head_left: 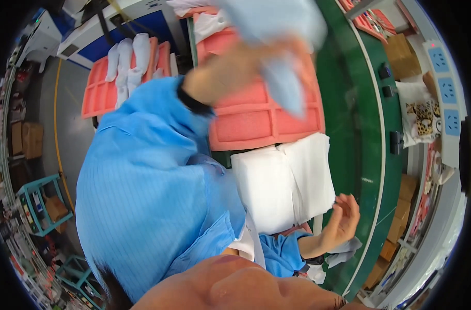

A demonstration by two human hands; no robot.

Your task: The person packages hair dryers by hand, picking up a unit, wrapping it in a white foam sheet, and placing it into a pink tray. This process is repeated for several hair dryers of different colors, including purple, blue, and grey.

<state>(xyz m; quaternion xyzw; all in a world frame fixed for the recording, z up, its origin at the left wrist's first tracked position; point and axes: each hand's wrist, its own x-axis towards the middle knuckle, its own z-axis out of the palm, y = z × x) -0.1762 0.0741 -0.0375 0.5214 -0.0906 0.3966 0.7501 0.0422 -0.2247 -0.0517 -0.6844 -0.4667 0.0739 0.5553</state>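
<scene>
Left hand point(235, 72) up over the pink tray point(261, 124), fingers pinching a pale blue cloth point(282, 46) (blurred). Right hand point(341, 219) open, fingers apart, beside white sheets point(282, 181). Mid-lift; next, careful placing.

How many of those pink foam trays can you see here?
2: one pink foam tray at upper left holding white rolled pieces, one in the centre under the raised left hand. More may be hidden.

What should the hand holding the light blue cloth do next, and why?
Probably lower it onto the pink foam tray. The left hand holds the light blue cloth up right above that tray, blurred as if moving, while the right hand is open beside the white folded stack.
</scene>
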